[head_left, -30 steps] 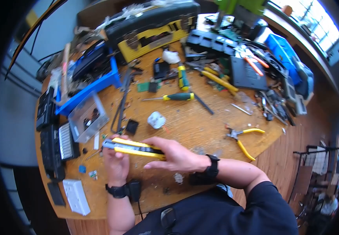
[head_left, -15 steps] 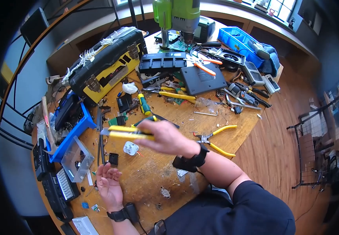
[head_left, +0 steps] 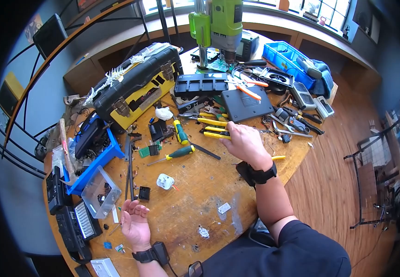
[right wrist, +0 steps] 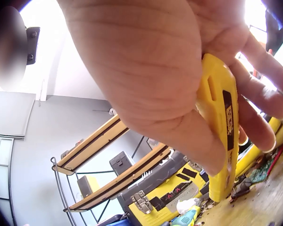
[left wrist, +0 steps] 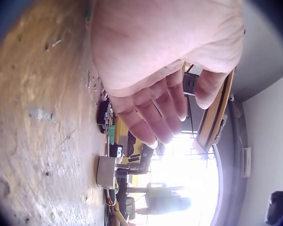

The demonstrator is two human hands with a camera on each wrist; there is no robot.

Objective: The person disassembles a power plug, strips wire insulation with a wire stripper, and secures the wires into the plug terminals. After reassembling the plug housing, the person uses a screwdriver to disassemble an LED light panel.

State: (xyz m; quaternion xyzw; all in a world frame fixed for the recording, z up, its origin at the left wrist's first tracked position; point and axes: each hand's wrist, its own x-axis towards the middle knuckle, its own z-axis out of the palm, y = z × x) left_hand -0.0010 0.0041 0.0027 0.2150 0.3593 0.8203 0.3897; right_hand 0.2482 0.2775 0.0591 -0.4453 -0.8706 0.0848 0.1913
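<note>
Gripping a yellow knife (right wrist: pixel 230 113), the right hand (head_left: pixel 248 144) seemingly above the table (head_left: pixel 177 210).

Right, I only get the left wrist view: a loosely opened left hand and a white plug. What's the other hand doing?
Observer: The right hand grips a yellow-and-black plastic utility knife.
Operator: Good. Is there a hammer anywhere?
Observer: Yes, a wooden-handled hammer lies beside the blue plastic tray, on the person's left.
Operator: And the orange-handled hand tool?
Observer: Its orange handles lie over the flat, dark-grey plastic casing, beyond the right hand.
</note>
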